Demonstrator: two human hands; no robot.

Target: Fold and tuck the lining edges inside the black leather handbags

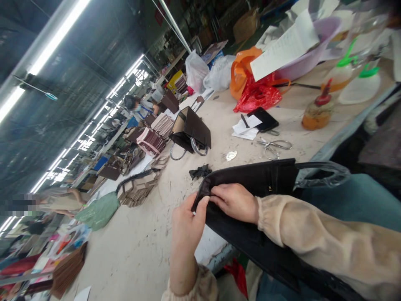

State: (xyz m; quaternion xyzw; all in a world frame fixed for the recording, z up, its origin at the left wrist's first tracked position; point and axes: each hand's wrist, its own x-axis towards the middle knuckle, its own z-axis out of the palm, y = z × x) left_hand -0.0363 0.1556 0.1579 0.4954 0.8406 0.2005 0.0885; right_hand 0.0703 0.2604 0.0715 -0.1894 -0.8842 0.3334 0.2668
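A dark brown handbag (260,179) lies across the near table edge and my lap, its plastic-wrapped handle (326,173) sticking out to the right. My left hand (186,228) pinches the bag's near corner between thumb and fingers. My right hand (234,201) is closed on the same edge, fingers pressed along the seam. A small crumpled black scrap (200,171) lies on the table just beyond the bag.
On the worn table (140,246) lie scissors (274,147), a black phone (265,119) on papers, glue bottles (316,109), red and orange bags (257,94), a lilac basin (310,54), another dark bag (192,129) and stacks of cut pieces (140,190). Other people work at the far left.
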